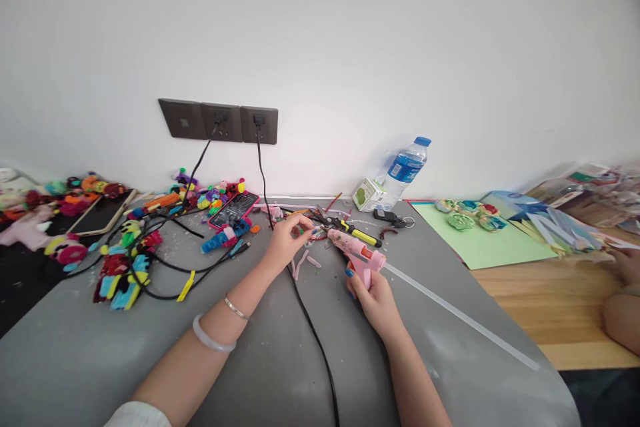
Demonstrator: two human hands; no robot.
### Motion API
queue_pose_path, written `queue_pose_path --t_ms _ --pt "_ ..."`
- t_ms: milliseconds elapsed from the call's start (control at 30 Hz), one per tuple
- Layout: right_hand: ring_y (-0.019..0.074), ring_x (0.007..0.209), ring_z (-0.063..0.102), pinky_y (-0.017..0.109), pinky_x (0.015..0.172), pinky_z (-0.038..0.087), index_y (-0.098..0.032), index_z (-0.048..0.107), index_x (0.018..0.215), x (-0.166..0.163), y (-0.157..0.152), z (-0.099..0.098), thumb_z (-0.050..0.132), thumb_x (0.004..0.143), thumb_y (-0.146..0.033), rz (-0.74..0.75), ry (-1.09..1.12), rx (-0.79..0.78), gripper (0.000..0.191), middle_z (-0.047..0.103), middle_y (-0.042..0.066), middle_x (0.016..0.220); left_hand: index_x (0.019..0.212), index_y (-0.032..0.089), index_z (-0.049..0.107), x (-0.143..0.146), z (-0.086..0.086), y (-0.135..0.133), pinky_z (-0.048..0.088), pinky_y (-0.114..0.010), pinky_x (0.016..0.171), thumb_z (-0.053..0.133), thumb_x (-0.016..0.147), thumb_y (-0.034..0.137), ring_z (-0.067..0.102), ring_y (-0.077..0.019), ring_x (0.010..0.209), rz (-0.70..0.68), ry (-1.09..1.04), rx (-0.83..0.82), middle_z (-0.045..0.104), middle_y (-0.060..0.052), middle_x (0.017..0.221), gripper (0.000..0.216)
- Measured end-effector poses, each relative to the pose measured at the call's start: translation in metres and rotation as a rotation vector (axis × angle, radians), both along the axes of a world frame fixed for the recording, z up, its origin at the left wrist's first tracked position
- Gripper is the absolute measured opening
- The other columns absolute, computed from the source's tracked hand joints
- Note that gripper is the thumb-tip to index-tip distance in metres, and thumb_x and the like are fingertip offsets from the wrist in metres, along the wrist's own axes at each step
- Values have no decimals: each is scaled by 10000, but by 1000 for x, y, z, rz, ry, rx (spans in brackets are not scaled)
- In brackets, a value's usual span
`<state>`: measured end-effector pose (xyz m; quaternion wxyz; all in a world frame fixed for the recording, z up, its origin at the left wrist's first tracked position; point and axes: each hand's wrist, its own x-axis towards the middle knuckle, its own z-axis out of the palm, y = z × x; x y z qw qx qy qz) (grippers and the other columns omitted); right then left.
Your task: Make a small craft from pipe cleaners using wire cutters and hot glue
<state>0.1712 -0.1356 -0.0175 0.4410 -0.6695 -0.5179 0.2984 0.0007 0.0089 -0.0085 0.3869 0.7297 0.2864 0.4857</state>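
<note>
My right hand (373, 297) is wrapped round the handle of a pink hot glue gun (356, 252). A long translucent glue stick (463, 317) sticks out of its rear and slants down to the right. The nozzle points left, toward my left hand (290, 240). That hand has thumb and fingertips pinched together just left of the nozzle; whatever is between them is too small to name. Behind the glue gun lie pliers with yellow-and-black handles (363, 235). Short pink fuzzy pieces (300, 263) are scattered on the grey table (280, 360) below my left hand.
Black cables run from wall sockets (217, 121) across the table. Colourful fuzzy figures (123, 273) and a phone (234, 209) lie left. A water bottle (405, 170), a small box (367, 194) and keys (393, 217) stand or lie behind. Green paper (480, 240) and another person's arm (623, 317) are right.
</note>
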Motion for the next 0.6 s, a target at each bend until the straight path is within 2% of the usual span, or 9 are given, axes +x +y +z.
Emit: queue_pose_path --t_ms 100,333,600 --pt "102 494 310 242 477 263 -213 417 556 1 0 -2 534 834 -596 14 8 3 487 402 -26 511 781 184 632 0 0 0 487 -243 620 618 818 226 654 -159 779 -6 -12 5 710 -43 850 58" --pt "116 506 377 245 495 308 -185 555 727 5 0 -9 519 873 -557 26 44 14 401 460 -25 529 774 184 630 0 0 0 491 -246 625 626 821 241 657 -165 798 15 -18 6 706 -45 849 74" --pt "128 486 412 257 494 343 -174 603 829 4 -2 0 539 852 -583 2 100 30 415 475 -30 505 808 190 637 -2 1 1 488 -248 630 612 809 240 642 -157 787 38 -74 -47 702 -45 874 56"
